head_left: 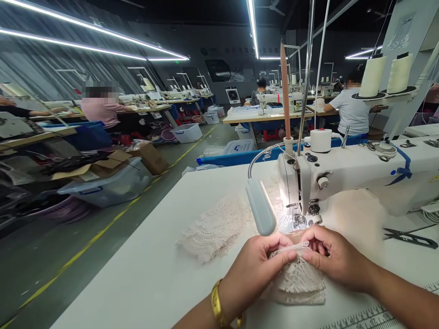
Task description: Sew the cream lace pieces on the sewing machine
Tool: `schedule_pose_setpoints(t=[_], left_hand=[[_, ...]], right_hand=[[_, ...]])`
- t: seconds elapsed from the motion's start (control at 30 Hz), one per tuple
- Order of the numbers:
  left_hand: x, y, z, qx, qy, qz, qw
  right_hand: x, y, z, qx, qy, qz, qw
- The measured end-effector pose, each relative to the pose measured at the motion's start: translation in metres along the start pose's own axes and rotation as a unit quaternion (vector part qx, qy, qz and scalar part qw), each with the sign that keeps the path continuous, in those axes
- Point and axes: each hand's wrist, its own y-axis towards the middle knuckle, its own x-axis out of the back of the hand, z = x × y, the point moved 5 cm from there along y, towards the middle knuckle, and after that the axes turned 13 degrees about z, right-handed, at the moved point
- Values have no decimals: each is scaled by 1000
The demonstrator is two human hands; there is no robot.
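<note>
A folded piece of cream lace (302, 278) hangs between my two hands, just in front of the needle area of a white sewing machine (343, 169). My left hand (259, 262), with a gold bangle at the wrist, pinches its upper edge between thumb and fingers. On the other side my right hand (334, 256) pinches the same edge, the two thumbs close together. More lace (216, 226) lies spread on the white table (137, 256) to the left. A grey lamp head (261, 208) shines over the needle area.
Black scissors (411, 237) lie at the right of the table. A printed ruler scale (370, 317) runs along the near edge. Thread cones (372, 75) stand above the machine. Beyond the table are plastic bins (113, 187) and several people at other machines.
</note>
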Motion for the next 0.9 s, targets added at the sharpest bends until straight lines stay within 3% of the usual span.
schedule_pose_setpoints(t=[0.2, 0.63, 0.77, 0.9], left_hand=[[0, 1, -1, 13, -4, -2, 1000], [-1, -2, -8, -45, 1, -7, 999], [2, -33, -30, -77, 42, 22, 996], [24, -75, -60, -94, 128, 0, 987]], right_hand=[[1, 0, -2, 13, 43, 2, 999], [1, -3, -2, 15, 52, -16, 998], [-8, -17, 22, 28, 40, -20, 999], [-32, -32, 59, 68, 46, 50, 995]])
